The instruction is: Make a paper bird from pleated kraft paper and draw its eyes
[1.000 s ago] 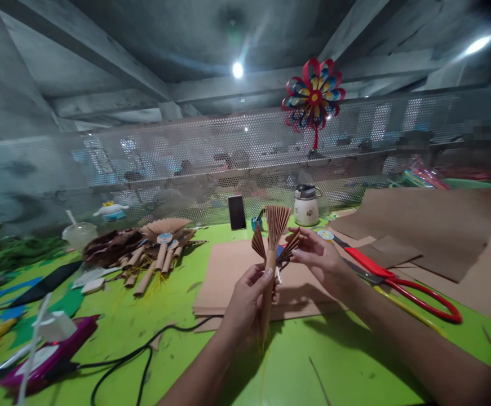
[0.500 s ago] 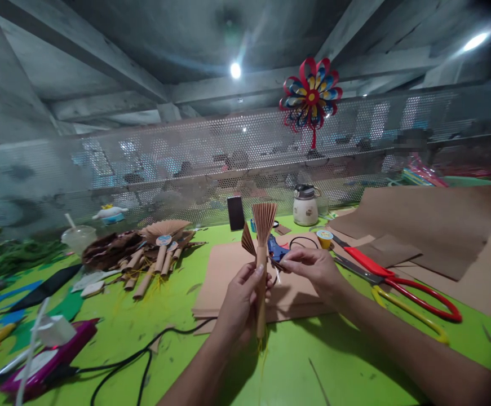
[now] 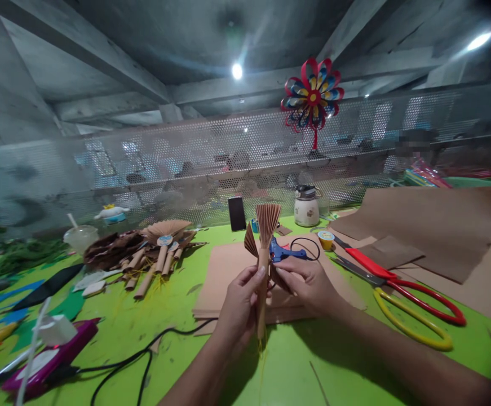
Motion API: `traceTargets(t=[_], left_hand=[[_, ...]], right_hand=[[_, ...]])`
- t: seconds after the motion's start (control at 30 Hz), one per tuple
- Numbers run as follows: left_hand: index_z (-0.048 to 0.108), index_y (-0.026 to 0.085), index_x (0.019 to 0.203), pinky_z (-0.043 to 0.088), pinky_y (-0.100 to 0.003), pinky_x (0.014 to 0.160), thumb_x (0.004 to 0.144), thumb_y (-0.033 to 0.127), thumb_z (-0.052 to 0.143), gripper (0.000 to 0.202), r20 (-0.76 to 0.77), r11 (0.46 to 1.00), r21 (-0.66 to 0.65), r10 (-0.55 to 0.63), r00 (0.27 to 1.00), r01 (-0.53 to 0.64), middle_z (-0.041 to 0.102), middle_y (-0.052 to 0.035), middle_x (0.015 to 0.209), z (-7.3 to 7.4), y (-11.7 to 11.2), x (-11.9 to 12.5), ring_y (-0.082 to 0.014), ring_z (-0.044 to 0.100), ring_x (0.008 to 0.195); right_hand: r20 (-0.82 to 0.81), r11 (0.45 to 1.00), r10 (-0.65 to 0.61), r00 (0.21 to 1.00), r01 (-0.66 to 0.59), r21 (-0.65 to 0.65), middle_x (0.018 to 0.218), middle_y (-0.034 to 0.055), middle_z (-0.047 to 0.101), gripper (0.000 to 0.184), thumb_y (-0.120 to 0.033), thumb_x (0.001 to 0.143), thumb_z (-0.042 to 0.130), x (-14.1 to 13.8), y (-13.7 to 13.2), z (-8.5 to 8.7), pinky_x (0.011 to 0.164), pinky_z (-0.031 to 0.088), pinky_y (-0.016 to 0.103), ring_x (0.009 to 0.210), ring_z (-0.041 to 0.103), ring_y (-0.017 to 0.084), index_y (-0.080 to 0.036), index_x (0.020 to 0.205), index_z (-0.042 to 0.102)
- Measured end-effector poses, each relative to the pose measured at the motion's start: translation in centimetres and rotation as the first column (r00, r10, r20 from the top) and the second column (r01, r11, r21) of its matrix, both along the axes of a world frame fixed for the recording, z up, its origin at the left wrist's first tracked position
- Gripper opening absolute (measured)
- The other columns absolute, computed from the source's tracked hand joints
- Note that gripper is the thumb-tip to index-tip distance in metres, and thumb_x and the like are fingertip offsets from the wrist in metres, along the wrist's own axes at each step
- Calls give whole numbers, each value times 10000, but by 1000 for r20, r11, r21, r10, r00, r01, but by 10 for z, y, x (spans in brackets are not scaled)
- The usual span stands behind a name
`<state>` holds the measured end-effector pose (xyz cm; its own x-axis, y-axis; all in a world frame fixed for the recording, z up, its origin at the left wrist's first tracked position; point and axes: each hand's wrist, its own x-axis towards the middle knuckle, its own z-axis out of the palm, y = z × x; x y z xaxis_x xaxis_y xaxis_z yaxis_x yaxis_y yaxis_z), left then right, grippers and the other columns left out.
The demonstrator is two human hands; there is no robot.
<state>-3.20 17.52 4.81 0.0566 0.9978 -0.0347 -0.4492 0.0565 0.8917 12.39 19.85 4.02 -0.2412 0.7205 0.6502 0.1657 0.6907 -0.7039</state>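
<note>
My left hand [image 3: 240, 301] is closed around the rolled brown paper handle [image 3: 262, 304] of a small pleated paper fan, held upright. The fan's pleats [image 3: 268, 221] spread at the top, and a smaller folded part [image 3: 250, 241] sticks out to the left. Yellow strands hang from the handle's lower end. Close against the handle's right side, my right hand [image 3: 308, 282] pinches a dark brown paper piece [image 3: 278, 277], mostly covered by the fingers. Behind the hands lie a blue glue gun [image 3: 287, 252] and a stack of brown paper sheets [image 3: 224, 270].
Finished-looking fans [image 3: 160, 254] are piled at left, near a purple power strip [image 3: 48, 361] with black cables. Large red-and-yellow-handled scissors [image 3: 410, 293] lie at right beside brown sheets [image 3: 435, 225]. At the back stand a white bottle [image 3: 306, 208] and a dark phone [image 3: 237, 214].
My right hand has moved down and slightly left, bringing the dark paper piece against the fan's handle. More of the glue gun now shows. My left hand stays nearly still.
</note>
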Motion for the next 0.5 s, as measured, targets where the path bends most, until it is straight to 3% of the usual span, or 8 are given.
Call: traceTargets(t=[0.13,0.23,0.4,0.5], left_hand=[[715,128,803,443,-190,611,659,316,812,256,6,1000,29,-5,1000,4,645,-28,750,-4,2,2,-94,553,648],[711,123,773,406,-184,562,668,321,803,242,-13,999,50,1,1000,0,627,-21,695,-6,2,4,-87,527,608],[725,115,808,402,-180,559,666,329,803,269,-47,999,40,-1,999,3,650,-48,714,-8,1,6,-92,530,613],[729,114,822,404,-179,559,675,339,797,277,-74,999,38,-4,997,7,648,-47,715,-9,1,6,-95,529,618]], right_hand=[[158,971,-159,975,125,204,777,75,654,246,-201,940,456,-7,-6,-7,693,453,349,754,560,207,-184,824,672],[281,942,-254,926,171,288,754,76,613,258,-156,945,407,-9,-11,-8,698,425,355,753,519,213,-170,794,616],[390,918,-364,846,255,304,816,95,595,128,-138,892,463,-7,-14,-4,669,402,345,775,516,227,-151,856,584],[452,933,-329,829,213,289,803,90,599,152,-138,898,441,-5,-14,-4,681,401,341,772,522,221,-157,838,579]])
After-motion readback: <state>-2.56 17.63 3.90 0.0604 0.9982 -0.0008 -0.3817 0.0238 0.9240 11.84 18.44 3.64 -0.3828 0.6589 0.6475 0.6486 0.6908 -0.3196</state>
